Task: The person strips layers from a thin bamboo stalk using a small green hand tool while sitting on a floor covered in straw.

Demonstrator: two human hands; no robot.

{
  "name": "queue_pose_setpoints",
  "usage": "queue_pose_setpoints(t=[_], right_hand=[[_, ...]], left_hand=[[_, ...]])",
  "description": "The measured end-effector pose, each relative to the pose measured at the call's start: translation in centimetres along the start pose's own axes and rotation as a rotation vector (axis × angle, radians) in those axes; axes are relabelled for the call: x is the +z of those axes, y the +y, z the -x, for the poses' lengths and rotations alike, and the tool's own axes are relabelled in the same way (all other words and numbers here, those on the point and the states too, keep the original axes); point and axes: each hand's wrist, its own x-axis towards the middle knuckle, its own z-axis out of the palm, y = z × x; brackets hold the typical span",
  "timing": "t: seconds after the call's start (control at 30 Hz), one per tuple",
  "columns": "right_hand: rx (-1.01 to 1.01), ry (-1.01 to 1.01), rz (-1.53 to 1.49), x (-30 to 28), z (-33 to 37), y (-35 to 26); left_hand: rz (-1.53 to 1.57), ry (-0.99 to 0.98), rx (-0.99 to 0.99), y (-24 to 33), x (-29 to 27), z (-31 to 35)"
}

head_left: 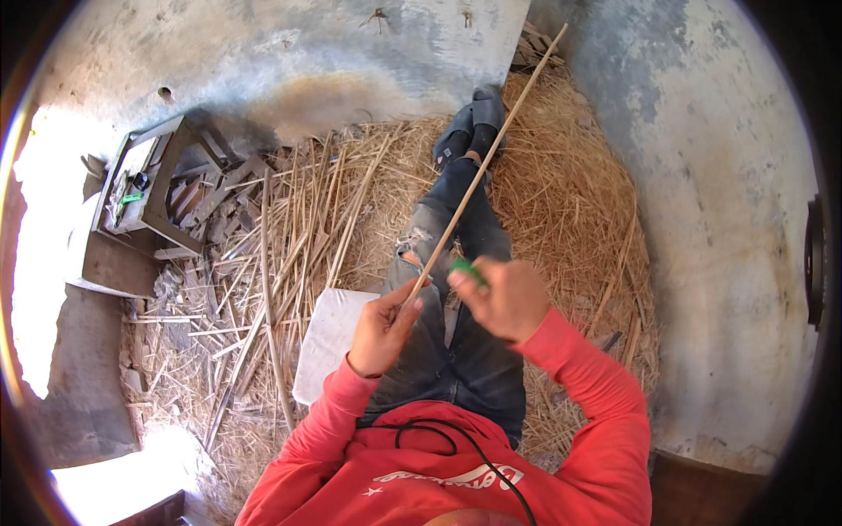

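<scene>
A long, thin wooden stick (481, 175) slants up and to the right across my legs, its far tip near the wall corner. My left hand (382, 333) is closed around its near end, thumb and fingers pinching it. To the right of the stick, my right hand (510, 300) is closed on a small green-handled tool (468, 270). Motion blurs the tool's working end, so its kind is unclear. That end points toward the stick, just above my left hand; whether they touch I cannot tell.
My outstretched legs (469, 210) lie over straw and shavings (570, 167). Several loose sticks (267, 289) are spread at the left. A small wooden table (162, 197) holds odds and ends there. Beside my left thigh is a white slab (326, 342). Walls (702, 175) close in ahead and right.
</scene>
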Motion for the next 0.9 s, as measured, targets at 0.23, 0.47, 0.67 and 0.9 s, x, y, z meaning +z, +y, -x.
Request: queue_pose_setpoints(t=[0.23,0.47,0.67,0.9], right_hand=[[-0.047,0.049,0.1,3.0,-2.2,1.5],[-0.02,0.0,0.144,-0.4,-2.2,2.5],[0.138,0.033,0.086,0.0,-2.5,2.3],[-0.161,-0.046,0.046,1.6,1.8,-1.2]], left_hand=[[-0.118,0.067,0.005,1.0,0.3,-0.2],[-0.31,0.014,0.081,-0.4,0.2,3.4],[-0.295,0.122,0.164,-1.9,0.8,2.8],[-0.268,0.162,0.194,-1.0,1.0,2.8]])
